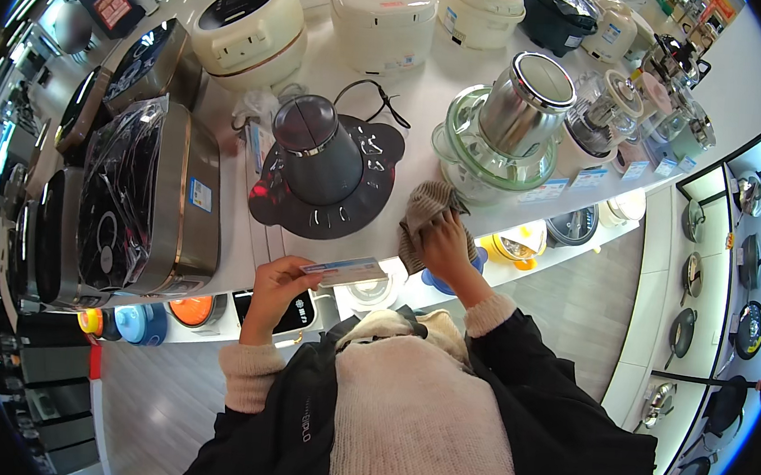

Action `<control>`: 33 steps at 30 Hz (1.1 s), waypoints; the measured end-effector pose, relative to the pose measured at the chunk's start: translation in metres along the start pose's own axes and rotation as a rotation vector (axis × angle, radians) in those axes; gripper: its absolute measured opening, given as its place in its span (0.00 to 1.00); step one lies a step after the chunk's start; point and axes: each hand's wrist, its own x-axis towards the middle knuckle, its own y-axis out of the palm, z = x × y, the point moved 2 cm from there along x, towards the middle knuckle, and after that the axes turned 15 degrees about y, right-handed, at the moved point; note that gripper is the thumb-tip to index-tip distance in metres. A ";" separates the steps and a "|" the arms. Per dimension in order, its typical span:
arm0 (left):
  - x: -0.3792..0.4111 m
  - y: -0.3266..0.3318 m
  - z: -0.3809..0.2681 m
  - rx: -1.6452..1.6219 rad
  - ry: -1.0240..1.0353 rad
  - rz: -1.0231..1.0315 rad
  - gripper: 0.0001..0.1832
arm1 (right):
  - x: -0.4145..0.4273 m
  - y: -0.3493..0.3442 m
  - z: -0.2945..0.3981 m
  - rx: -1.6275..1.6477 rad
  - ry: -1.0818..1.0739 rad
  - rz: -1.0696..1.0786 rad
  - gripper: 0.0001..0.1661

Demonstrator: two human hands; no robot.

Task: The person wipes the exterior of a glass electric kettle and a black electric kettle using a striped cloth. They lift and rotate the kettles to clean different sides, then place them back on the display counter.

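Observation:
Between the fingers and thumb of my left hand (pixel 279 288) is a price card (pixel 352 272) that bears writing, held just off the front edge of the white display counter (pixel 381 234). My right hand (pixel 446 243) presses a brown striped cloth (pixel 424 207) against the counter near that edge. Left of the cloth stands a dark grey appliance with a cone-shaped body (pixel 319 157) on a wide black base (pixel 338 217). Beyond the cloth is a glass-bowl food chopper (pixel 496 159) with a steel motor head (pixel 528 104).
Rice cookers (pixel 249 32) line the back, and a plastic-wrapped cooker (pixel 153 197) stands at the left. A black cord (pixel 382 98) lies behind the grey appliance. More glass appliances (pixel 602 114) and price cards (pixel 589 179) continue right. A lower shelf holds pots (pixel 194 309); pans (pixel 682 332) hang on the right wall.

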 end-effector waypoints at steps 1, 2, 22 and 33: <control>-0.002 -0.002 0.001 -0.004 0.002 -0.036 0.08 | 0.010 0.005 0.001 0.019 0.048 0.023 0.14; -0.003 -0.003 0.000 0.033 0.021 -0.048 0.08 | 0.022 0.010 0.002 0.039 0.096 0.047 0.14; -0.074 -0.030 0.001 0.086 0.005 -0.388 0.10 | 0.184 0.114 -0.018 -0.156 0.103 0.001 0.21; -0.040 -0.015 0.019 0.425 0.020 -0.094 0.08 | 0.090 0.070 0.011 -0.079 0.089 0.062 0.22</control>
